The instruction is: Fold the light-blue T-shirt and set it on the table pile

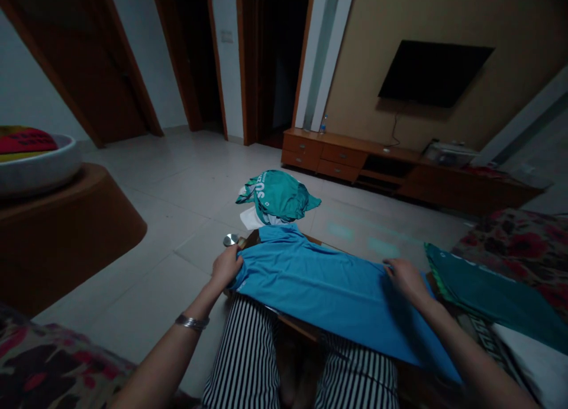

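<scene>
A bright blue shirt (319, 284) lies spread over a low table and hangs toward my striped trousers. My left hand (225, 266) grips the shirt's left edge, with a silver bracelet on the wrist. My right hand (406, 279) rests flat on the shirt's right part, fingers pressing the cloth. Behind the blue shirt sits a crumpled teal garment (277, 197) with white lettering, on top of something white.
A folded dark green garment (488, 290) lies to the right, beside a floral cushion (519, 243). A wooden TV cabinet (355, 157) runs along the far wall under a wall-mounted screen (432, 71). At left stands a rounded wooden table (66, 231) bearing a bowl (39, 166).
</scene>
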A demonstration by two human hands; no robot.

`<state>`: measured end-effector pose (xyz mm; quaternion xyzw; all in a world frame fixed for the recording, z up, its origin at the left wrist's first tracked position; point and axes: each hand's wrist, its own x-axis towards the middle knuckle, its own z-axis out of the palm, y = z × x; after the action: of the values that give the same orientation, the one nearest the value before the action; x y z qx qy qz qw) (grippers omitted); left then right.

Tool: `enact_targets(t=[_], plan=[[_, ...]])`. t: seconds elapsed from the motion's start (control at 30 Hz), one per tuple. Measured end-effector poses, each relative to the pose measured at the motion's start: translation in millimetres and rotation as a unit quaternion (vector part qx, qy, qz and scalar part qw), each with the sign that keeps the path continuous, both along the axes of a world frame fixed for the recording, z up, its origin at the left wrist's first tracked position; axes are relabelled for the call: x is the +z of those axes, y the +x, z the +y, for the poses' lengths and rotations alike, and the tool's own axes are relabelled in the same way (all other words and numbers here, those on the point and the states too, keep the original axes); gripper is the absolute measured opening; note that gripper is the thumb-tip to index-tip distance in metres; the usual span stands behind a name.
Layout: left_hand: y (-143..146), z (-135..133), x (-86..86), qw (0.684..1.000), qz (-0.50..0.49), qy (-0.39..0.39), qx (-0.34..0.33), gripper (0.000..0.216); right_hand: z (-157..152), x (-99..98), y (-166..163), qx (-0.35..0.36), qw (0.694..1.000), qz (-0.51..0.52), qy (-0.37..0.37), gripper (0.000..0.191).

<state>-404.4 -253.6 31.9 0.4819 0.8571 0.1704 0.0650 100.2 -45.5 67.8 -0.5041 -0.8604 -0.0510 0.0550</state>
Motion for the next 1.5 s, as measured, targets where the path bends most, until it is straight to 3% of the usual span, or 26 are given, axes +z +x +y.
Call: enact_targets(t=[0.1,0.23,0.3,0.4,0.53,0.7,0.8,0.93,1.1,1.3,1.37,1.43,1.5], plan=[[-4.0,-6.6,-9.3,0.998,-0.007,0.044,-0.040,0.030,14.8,26.5,-143.3,0.121,0.989,0.054,-0.070,0.032],[-14.2,-12.2,-19.4,0.987,-0.061,0.123,-0.085,0.028,11.1,26.8,-309.3,0.241,0.958,0.073,-0.139,0.026],[-18.0,-13.5,-20.2,0.981,-0.086,0.147,-0.093,0.028,6.3,16.7,-362.1,0.241,0.957,0.063,-0.147,0.025],[-20.8,-14.9,-16.9,0.974,-0.121,0.163,-0.098,0.028,2.6,-1.2,-405.1,0.231,0.960,0.050,-0.148,0.026],[-21.0,-17.6,-11.1,0.968,-0.159,0.168,-0.094,0.027,6.8,-14.5,-423.7,0.214,0.963,0.048,-0.159,0.026],[-24.9,-19.6,-8.7,0.954,-0.220,0.190,-0.077,0.029,30.4,-5.3,-415.7,0.192,0.964,0.087,-0.162,0.015],[-31.8,-19.4,-7.6,0.928,-0.303,0.203,-0.080,0.029,53.0,9.0,-401.7,0.178,0.953,0.200,-0.141,0.019],[-42.3,-20.7,-3.5,0.891,-0.403,0.201,-0.065,0.034,79.6,24.6,-394.9,0.146,0.914,0.357,-0.128,0.022],[-55.1,-28.7,0.0,0.870,-0.450,0.200,-0.021,0.039,93.9,20.9,-414.0,0.103,0.930,0.330,-0.124,0.021],[-65.2,-37.5,-7.7,0.894,-0.400,0.200,0.035,0.035,84.7,6.3,-428.0,0.062,0.956,0.265,-0.108,0.030],[-65.0,-37.3,-10.3,0.901,-0.386,0.191,0.045,0.035,71.3,7.3,-432.6,0.108,0.962,0.232,-0.097,0.036],[-64.0,-35.9,-11.7,0.907,-0.374,0.186,0.055,0.034,52.8,9.7,-440.9,0.235,0.955,0.155,-0.095,0.037],[-62.8,-34.2,-12.3,0.911,-0.362,0.185,0.063,0.034,31.9,10.7,-451.9,0.386,0.915,0.050,-0.105,0.034]])
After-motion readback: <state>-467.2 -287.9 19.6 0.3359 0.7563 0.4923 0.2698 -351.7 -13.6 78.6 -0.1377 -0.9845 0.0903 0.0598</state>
